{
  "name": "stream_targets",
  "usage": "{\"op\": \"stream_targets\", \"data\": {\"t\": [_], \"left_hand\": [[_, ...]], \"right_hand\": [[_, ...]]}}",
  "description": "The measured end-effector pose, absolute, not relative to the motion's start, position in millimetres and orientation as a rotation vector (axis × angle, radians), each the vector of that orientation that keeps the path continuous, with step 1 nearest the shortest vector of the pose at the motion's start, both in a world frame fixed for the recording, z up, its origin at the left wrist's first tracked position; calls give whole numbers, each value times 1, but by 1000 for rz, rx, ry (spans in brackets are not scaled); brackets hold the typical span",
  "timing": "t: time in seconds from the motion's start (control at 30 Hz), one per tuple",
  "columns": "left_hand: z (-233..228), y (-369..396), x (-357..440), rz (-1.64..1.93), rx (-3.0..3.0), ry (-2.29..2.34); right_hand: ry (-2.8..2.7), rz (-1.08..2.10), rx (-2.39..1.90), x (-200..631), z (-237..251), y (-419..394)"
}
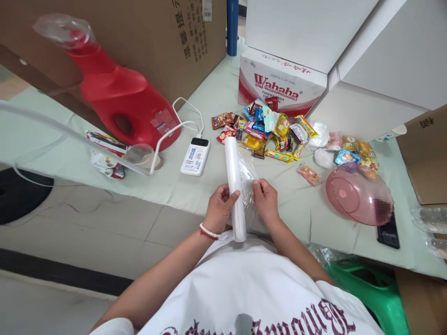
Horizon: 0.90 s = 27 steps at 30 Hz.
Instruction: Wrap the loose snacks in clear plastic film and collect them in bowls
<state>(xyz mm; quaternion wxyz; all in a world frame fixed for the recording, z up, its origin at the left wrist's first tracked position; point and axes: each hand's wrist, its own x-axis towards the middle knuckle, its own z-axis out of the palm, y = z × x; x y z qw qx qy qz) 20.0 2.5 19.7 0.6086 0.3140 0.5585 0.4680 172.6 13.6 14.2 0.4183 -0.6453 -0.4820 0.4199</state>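
Observation:
My left hand (pixel 219 207) grips a white roll of plastic bags (pixel 234 179) held nearly upright above the table's front edge. My right hand (pixel 266 201) pinches the clear loose film (pixel 248 176) pulled out from the roll's right side. A bead bracelet sits on my left wrist. Beyond the roll lies a heap of wrapped snacks (pixel 268 132) on the pale green tablecloth (pixel 209 100).
A red jug (pixel 122 104) lies at the left, with a white power bank (pixel 195 156) and its cable beside it. A Wahaha carton (pixel 279 86) stands at the back. At the right sit a pink upturned bowl (pixel 359 195) and a black phone (pixel 388 232). A green stool (pixel 380 288) stands below.

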Motion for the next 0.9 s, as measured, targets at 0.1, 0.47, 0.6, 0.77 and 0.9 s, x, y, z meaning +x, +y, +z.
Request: {"op": "stream_targets", "data": {"t": [0.1,0.47,0.6,0.77,0.9], "left_hand": [[19,3,15,1082,423,1049],[26,18,25,944,312,912],[28,19,3,940,186,704],[31,16,11,910,250,818],[27,18,18,827,514,1161]], "right_hand": [[-1492,794,-1640,182,28,13],[-2147,105,-1339,192,108,20],[-1947,94,-1470,225,127,17],[-1886,92,-1522,236,135,5],[-1797,51,-1619,249,135,-7]]}}
